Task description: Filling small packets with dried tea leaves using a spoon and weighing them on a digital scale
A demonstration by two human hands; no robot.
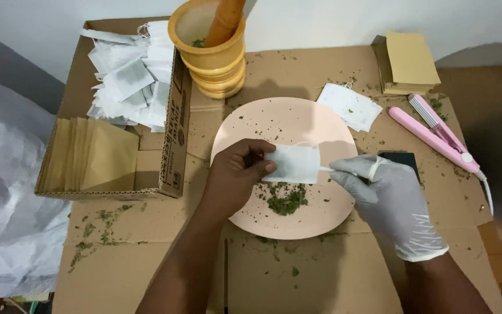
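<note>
So the whole bench (321, 273) is covered in flattened cardboard with green herb crumbs all over it. On the left sits an open cardboard box (169, 145) with a heap of white filter bags (129, 75) at the back and a row of brown paper envelopes (91, 154) standing in the front part. Back centre is a yellow wooden mortar (210, 52) with its pestle (225, 20) leaning inside.

In the middle is a pale pink plate (245, 125), dusted with flakes, with a small pile of crushed green herbs (286, 200) on its near half. Off to the right: a stack of tan envelopes (408, 61), a pink mini heat sealer (437, 136) lying slantwise, and one loose white bag (350, 106) touching the plate's far right edge.

Now the bit that matters. The small white tea bag (293, 164) is held up over the plate, just above the herb pile, with its long axis running left to right between both hands. The bare left hand (233, 174) pinches its left edge, thumb on top and fingers curled underneath. The gloved right hand (393, 200) comes in from the right, fingertips pressed together on what looks like the thin string or tab sticking out of the bag's right edge. Both hands are right on it, one per end, and the herbs lie directly below, slightly nearer the left hand.
</note>
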